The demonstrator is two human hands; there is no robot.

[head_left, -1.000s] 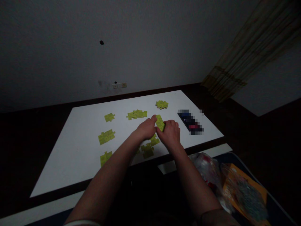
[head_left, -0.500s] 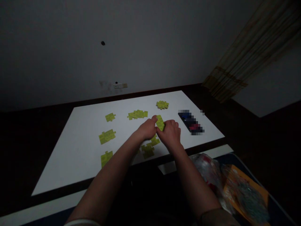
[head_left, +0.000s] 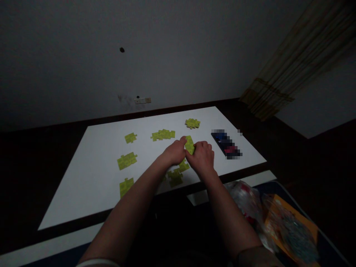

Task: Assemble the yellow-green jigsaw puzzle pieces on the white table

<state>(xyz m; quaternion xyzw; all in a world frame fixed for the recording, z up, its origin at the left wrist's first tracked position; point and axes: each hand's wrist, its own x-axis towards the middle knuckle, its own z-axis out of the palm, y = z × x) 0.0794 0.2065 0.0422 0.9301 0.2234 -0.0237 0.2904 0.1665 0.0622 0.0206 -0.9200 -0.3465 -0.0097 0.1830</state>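
Both hands meet around a yellow-green puzzle piece above the white table. My left hand has its fingers closed at the piece's left side. On the right side, my right hand pinches the same piece with curled fingers. Just below them lie puzzle pieces, partly hidden by my left forearm. A heap of pieces is left of the hands, and a round pile sits behind them. Farther left are a small piece, a joined block and another block.
A dark phone-like object, partly pixelated, lies at the table's right. Plastic bags and an orange packet rest beyond the near right edge. A wall with a socket and a curtain stand behind.
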